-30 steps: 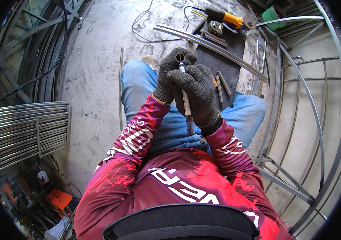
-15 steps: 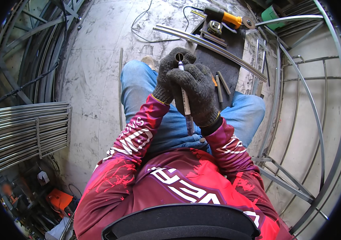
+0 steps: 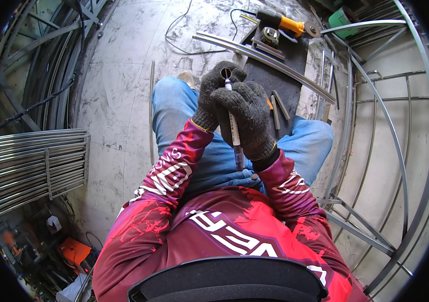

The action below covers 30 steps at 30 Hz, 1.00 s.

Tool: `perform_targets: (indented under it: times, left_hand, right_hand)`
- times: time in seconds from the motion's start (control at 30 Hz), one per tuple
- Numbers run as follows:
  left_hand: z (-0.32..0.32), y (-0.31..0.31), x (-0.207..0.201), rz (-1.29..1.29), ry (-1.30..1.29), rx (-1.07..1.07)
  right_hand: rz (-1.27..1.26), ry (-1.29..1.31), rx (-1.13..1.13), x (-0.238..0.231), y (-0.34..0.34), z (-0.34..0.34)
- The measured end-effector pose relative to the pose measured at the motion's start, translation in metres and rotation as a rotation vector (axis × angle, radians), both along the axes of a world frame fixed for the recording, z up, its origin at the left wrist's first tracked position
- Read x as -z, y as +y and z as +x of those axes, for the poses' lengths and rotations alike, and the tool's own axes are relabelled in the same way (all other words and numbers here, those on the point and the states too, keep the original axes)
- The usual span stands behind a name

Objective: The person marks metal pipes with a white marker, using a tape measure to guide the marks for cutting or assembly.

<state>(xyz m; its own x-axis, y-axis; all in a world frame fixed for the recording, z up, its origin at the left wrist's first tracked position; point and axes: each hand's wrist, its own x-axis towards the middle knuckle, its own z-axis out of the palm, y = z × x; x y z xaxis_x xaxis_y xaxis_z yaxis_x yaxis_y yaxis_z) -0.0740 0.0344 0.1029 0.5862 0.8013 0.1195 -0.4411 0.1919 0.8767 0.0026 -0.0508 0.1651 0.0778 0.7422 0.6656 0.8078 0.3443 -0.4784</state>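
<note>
Both my hands wear dark grey knitted gloves and meet above my lap. My left hand (image 3: 207,100) is closed around a small round piece (image 3: 226,72) with a dark opening in its end; most of it is hidden by the glove. In my right hand (image 3: 250,108) is a slim white marker pen (image 3: 233,130), gripped with its tip pointing away from me at the round piece's rim. Whether the tip touches the rim, I cannot tell. The pen's clear rear end hangs over my jeans.
Beyond my hands, long metal bars (image 3: 275,61) cross a dark board (image 3: 295,55). An orange-and-black angle grinder (image 3: 287,23) and a tape measure (image 3: 269,35) lie at its far end. Short metal pieces (image 3: 278,108) sit near my right hand. Metal frames (image 3: 30,166) stand on both sides.
</note>
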Motion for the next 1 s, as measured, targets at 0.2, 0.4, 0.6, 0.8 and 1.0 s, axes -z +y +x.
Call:
perform_targets:
  times: [0.2,0.4,0.6,0.8,1.0]
  left_hand:
    - [0.001,-0.004,-0.002,0.047,0.011,-0.043]
    - [0.001,0.001,0.002,0.157,0.0,-0.064]
    - [0.0,-0.003,-0.004,0.057,-0.017,-0.052]
    - [-0.004,-0.005,-0.012,0.0,0.077,-0.033]
    - [-0.001,0.003,0.004,0.109,0.066,-0.029]
  right_hand:
    - [0.014,0.017,-0.003,-0.001,0.0,0.0]
    - [0.017,0.018,-0.018,0.0,-0.003,-0.002]
    - [0.051,0.031,-0.013,0.001,-0.001,-0.001]
    - [0.041,0.036,-0.011,-0.001,0.001,-0.001]
    - [0.002,0.034,-0.021,-0.006,0.0,-0.002]
